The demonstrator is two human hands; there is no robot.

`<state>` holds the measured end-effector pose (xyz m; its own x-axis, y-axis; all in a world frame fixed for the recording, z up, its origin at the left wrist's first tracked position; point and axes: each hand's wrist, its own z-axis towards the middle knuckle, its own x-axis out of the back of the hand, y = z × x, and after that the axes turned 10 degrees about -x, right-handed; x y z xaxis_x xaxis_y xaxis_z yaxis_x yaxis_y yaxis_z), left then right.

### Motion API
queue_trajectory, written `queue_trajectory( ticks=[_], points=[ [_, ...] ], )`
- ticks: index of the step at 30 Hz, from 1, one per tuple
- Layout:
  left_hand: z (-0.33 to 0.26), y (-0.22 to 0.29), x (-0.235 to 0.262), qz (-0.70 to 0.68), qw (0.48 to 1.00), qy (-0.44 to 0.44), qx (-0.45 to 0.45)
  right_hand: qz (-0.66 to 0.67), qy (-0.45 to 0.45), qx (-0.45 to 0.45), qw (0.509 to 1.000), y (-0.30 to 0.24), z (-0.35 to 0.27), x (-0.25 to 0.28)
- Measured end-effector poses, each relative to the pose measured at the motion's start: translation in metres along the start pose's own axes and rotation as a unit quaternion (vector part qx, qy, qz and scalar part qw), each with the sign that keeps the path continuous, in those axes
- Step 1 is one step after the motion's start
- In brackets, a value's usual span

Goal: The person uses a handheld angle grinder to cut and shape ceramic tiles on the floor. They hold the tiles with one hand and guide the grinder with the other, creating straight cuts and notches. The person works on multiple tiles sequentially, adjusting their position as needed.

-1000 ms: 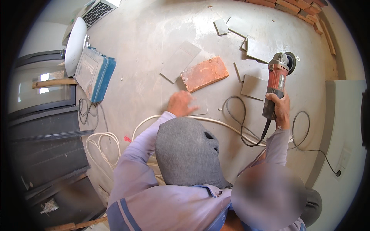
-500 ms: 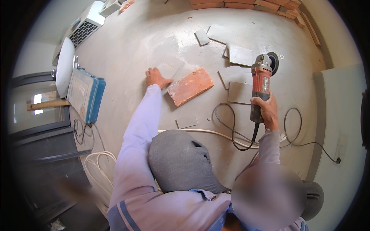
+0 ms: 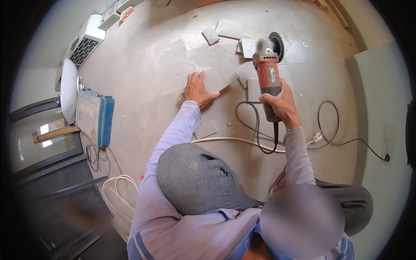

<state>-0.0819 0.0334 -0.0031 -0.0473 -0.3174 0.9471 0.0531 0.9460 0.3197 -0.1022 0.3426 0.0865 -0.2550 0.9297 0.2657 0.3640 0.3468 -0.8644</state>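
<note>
My left hand [image 3: 197, 92] spans a grey tile [image 3: 223, 77], its fingers at the far edge and its thumb at the near one. A thin straight line crosses the tile near its right end. The tile lies where the red brick was; almost all of the brick is hidden beneath tile and hand. My right hand [image 3: 281, 104] is wrapped round the rear body of a red and black angle grinder [image 3: 268, 73]. The grinder's dark disc [image 3: 277, 46] points away from me, raised above more tiles. Whether the disc is turning I cannot tell.
Cut tiles [image 3: 229, 28] lie beyond, and one [image 3: 207, 130] lies near my knee. The grinder's black cord [image 3: 258, 130] loops beside a white cable [image 3: 242, 139] to a wall socket [image 3: 388, 157]. A blue-edged tool case [image 3: 96, 117] stands left, near a white basin [image 3: 70, 91].
My left hand has moved right with the tile, bringing it over the brick, which was in plain sight before. The grinder has shifted left and away from me in my right hand.
</note>
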Motion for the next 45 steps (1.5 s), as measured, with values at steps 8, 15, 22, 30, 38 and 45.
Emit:
queue_trajectory(
  ticks=[8,15,22,30,38,45],
  points=[
    [-0.025,0.001,-0.014,0.014,0.998,0.041,0.050,-0.091,-0.036,0.048,0.994,0.001,-0.003,-0.053],
    [-0.018,0.001,-0.023,-0.011,0.996,0.050,0.078,-0.103,-0.090,0.070,0.988,0.011,-0.006,-0.119],
    [-0.025,-0.013,-0.040,-0.010,0.992,0.098,0.078,-0.094,-0.089,0.074,0.989,0.014,-0.003,-0.125],
    [-0.021,-0.008,-0.023,-0.013,0.994,0.111,-0.016,-0.143,-0.091,0.054,0.984,0.009,0.011,-0.115],
    [-0.017,-0.001,-0.027,-0.015,0.991,0.131,-0.016,-0.136,-0.093,0.045,0.985,0.019,0.020,-0.120],
    [-0.021,-0.002,-0.027,-0.015,0.992,0.126,-0.011,-0.115,-0.088,0.040,0.989,0.022,0.029,-0.126]
  ],
)
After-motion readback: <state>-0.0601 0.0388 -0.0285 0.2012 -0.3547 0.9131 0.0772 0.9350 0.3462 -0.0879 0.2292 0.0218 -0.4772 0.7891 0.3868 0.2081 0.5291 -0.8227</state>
